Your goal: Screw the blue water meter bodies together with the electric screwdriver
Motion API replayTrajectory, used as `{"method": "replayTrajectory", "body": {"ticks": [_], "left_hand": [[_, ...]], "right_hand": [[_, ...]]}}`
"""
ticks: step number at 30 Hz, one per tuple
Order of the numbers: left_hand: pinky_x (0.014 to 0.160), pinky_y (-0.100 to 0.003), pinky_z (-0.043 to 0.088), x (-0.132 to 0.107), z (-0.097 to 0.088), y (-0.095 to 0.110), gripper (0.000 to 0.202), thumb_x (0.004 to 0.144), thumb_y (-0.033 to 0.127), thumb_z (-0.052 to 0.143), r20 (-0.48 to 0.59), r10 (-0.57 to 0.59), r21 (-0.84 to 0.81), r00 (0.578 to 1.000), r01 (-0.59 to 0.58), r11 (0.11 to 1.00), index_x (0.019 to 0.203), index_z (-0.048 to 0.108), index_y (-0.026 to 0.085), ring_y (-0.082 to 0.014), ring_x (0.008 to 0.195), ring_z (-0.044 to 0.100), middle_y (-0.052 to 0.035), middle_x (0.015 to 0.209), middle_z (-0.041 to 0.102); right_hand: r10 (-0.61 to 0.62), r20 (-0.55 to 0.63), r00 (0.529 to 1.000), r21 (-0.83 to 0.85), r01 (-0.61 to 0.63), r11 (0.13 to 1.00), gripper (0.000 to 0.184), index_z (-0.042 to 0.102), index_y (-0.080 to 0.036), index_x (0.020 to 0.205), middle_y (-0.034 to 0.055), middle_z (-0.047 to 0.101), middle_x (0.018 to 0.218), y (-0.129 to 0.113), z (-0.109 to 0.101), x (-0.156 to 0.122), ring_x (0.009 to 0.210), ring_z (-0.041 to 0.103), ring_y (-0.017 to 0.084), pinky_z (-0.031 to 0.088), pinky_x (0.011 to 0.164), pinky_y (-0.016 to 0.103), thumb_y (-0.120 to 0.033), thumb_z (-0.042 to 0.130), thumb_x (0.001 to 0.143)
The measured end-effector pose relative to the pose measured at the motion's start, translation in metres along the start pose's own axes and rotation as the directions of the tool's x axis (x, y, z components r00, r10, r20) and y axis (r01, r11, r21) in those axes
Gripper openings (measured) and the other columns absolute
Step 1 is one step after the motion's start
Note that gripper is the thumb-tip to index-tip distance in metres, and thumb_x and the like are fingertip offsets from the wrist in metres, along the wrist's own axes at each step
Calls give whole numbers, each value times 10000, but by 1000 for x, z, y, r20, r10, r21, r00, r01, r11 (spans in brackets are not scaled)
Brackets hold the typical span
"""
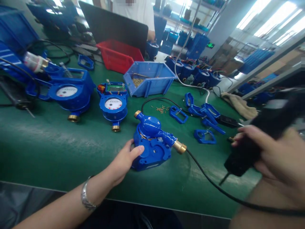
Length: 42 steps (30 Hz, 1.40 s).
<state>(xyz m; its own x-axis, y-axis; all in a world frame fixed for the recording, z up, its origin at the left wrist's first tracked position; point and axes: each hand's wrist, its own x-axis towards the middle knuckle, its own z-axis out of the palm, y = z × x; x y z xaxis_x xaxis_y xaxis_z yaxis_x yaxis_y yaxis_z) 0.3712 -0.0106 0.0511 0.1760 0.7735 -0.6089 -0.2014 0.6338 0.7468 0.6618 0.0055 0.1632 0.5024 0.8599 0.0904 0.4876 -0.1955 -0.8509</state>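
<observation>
My left hand (130,156) grips the near left side of a blue water meter (152,152), thumb on top. The meter lies face down on the green table, its brass-ended pipe running across the back. At the right, my right hand (271,152) is wrapped round a black electric screwdriver (247,152), slightly blurred, its bit pointing down at the table. The bit is well apart from the meter. Small brass screws (162,109) lie loose behind the meter, beside a blue cover frame (178,114).
Two water meters with dials up, one (113,106) nearer, stand at left. Behind are a blue bin (152,86) of screws and a red bin (119,57). A black cable (205,171) crosses the right front. Another person (135,16) is across the table.
</observation>
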Motion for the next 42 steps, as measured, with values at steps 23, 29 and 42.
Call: {"method": "replayTrajectory", "body": {"ticks": [23,29,42], "left_hand": [[918,-372,400,32,52,97,327,854,343,524,799,217,590,561,-801,-102,1109,624,166,-284,1061,566,-120,1114,644],[708,-329,419,47,66,104,273,782,358,614,818,23,567,575,-799,-199,971,699,180,-310,852,627,-113,893,701],[664,-254,446,24,46,95,290,709,296,694,681,253,581,687,-718,384,966,711,161,-183,753,629,-11,808,709]], "right_hand": [[46,628,777,-93,17,996,442,574,-167,1149,123,629,1107,53,84,-106,947,629,257,504,863,430,-259,634,721],[-54,669,742,226,-134,965,668,517,-176,1203,122,552,1258,74,126,-88,1220,458,318,260,1076,517,-346,777,612],[82,495,865,516,-369,773,661,502,-211,1181,131,644,1131,85,119,-87,1000,635,309,504,858,488,-683,532,719]]}}
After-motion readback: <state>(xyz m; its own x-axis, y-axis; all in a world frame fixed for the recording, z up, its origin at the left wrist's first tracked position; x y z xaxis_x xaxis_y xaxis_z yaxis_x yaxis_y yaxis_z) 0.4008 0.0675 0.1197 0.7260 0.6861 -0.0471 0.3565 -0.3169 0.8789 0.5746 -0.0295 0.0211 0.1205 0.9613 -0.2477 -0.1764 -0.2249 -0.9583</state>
